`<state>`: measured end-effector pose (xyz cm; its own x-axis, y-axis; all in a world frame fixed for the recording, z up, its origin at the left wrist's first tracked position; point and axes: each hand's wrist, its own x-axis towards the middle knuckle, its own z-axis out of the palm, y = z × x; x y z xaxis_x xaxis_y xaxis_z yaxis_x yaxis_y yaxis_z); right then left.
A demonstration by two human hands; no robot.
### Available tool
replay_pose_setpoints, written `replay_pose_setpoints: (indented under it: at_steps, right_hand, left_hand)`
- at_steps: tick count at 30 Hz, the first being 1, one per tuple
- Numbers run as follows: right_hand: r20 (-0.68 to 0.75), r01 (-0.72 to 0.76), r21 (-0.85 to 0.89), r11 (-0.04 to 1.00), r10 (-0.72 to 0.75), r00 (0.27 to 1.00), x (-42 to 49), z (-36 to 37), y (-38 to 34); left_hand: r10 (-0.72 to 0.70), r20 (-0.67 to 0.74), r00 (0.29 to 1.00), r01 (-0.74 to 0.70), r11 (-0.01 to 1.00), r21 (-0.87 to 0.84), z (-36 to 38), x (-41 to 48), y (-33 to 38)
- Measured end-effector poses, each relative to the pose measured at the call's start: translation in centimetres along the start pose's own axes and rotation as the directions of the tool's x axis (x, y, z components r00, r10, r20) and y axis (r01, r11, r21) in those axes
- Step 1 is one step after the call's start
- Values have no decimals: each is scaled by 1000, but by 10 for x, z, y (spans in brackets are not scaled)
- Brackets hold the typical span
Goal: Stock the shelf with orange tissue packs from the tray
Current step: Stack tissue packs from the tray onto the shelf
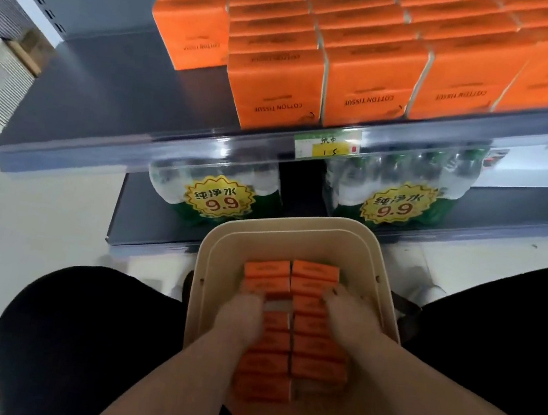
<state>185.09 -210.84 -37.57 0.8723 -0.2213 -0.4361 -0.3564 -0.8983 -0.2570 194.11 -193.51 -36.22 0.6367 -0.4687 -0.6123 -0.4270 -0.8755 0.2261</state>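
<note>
Left hand (246, 311) is down in the tray (216, 269), fingers dipped into the left column of packs (310, 349); too blurred to tell if it has a grip. Right hand (346, 312) is in the tray on the right column, fingertips bent onto the pack tops; grip also unclear. The tray sits on the lap with two columns nearly full. Beyond the tray is the shelf (106, 100): bare on its left part, orange rows (280, 87) on the right. Bottles (219, 193) sit between. Step looks like pick-up. Next: firm pinch, lift clear, carry to the bare part.
</note>
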Motion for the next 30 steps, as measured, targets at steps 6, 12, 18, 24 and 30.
replay_pose_setpoints:
  at_steps: [6, 12, 18, 24, 30]
  right_hand:
    - [21, -68, -37, 997, 68, 997, 32, 29, 6]
    - [116, 24, -167, 986, -5, 993, 46, 55, 3]
    - [170, 53, -247, 968, -11, 985, 42, 70, 5]
    - [126, 32, -209, 977, -5, 992, 36, 61, 6]
    - [-200, -39, -92, 995, 19, 980, 26, 33, -3]
  left_hand:
    - [-127, -3, 992, 127, 990, -66, 16, 25, -13]
    - [-200, 17, 980, 200, 972, -120, 29, 43, -17]
    - [-224, -13, 975, 218, 960, -173, 36, 48, -15]
    - [-243, -2, 970, 239, 955, -174, 32, 50, -15]
    - [-250, -10, 968, 245, 953, -177, 29, 53, -12]
